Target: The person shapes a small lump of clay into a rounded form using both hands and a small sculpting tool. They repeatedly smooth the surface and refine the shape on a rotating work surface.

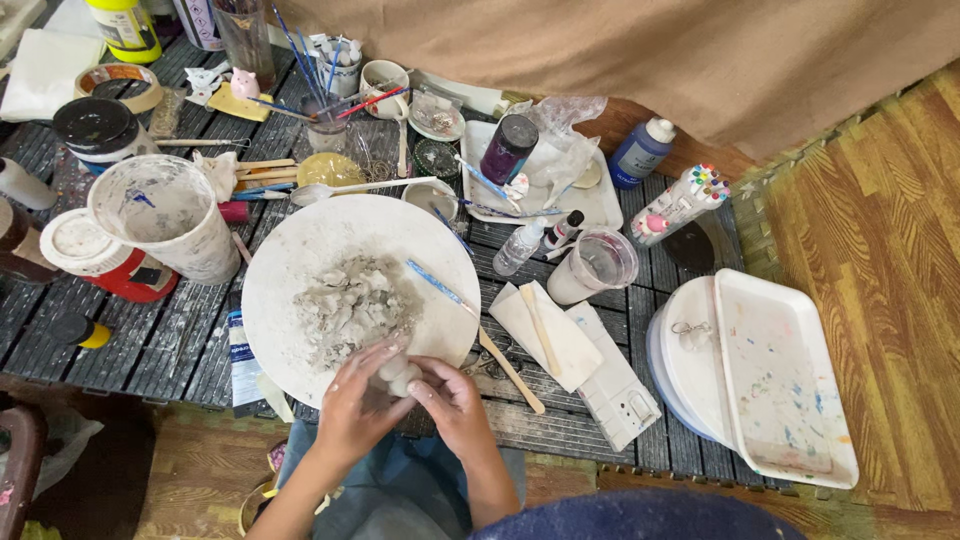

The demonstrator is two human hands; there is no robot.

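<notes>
Both forearms are bare, with no sleeves reaching the wrists; the left hand (355,405) and right hand (455,400) are ungloved; blue trousers cover the lap

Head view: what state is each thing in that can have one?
Left hand: closed around the clay lump.
Right hand: pinching the clay lump.
Clay lump: held between both hands.
Round board: smeared, bearing a grey clay pile.
White bucket: upright, paint-stained.
Blue bottle: capped.
Rectangular tray: paint-flecked.
</notes>
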